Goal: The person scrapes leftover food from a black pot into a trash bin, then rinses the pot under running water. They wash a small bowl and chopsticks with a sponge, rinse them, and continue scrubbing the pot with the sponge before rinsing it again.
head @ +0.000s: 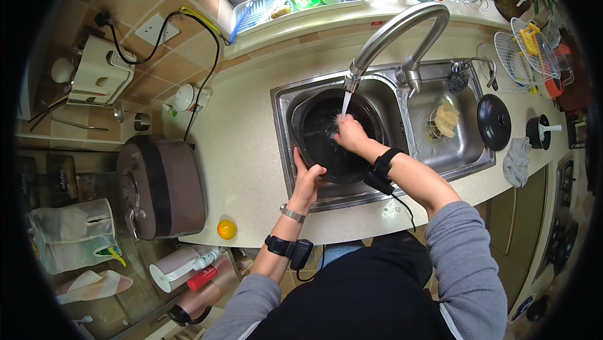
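Observation:
In the left basin of a double stainless steel sink [279, 142] sits a wide black pot [320, 147]. My left hand [308, 179] grips the pot's near left rim, its thumb towards the inside. Water runs from the arched metal faucet [377, 43] onto my right hand [349, 133], which reaches down over the middle of the pot. The fingertips of the right hand are hidden by splashing water, and whether they hold something cannot be told.
The right basin holds a pale yellow scrubbing cloth [446, 118]. A black lid [493, 122], a grey rag [517, 162] and a small black pot [537, 132] are to its right. An electric cooker [162, 187] and an orange fruit [226, 229] lie left. Bottles line the windowsill [292, 27].

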